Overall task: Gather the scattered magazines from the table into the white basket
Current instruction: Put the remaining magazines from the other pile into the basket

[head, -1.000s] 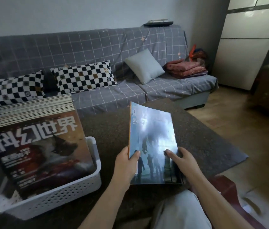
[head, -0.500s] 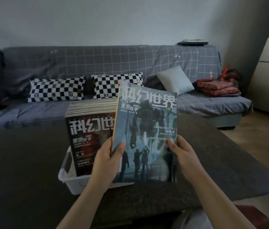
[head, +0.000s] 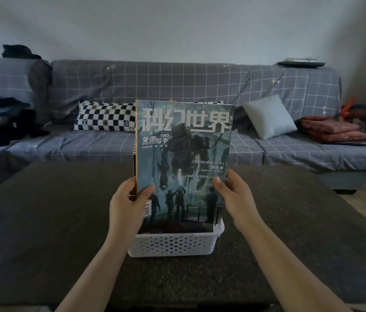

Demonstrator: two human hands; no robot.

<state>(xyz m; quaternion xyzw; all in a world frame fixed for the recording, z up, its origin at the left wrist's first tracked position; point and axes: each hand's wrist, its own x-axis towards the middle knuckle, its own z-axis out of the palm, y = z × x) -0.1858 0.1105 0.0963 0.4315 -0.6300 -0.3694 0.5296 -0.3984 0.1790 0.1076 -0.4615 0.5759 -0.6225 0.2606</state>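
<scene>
the magazine (head: pixel 184 158) stands upright at frame centre, its lower edge inside the white basket (head: pixel 173 244) on the table (head: pixel 42 233). left hand (head: pixel 128 206) pinches the spine edge, thumb across the cover; right hand (head: pixel 233 197) grips the opposite edge likewise. judgement: light, glossy, flexible stock; hold both lower side edges to prevent bowing or slipping.

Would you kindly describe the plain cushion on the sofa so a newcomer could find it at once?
Start at the grey checked sofa behind the dark table. Right of the held magazine, a cushion leans against the backrest. It is plain pale grey, unlike the black-and-white chequered pillow.
</scene>
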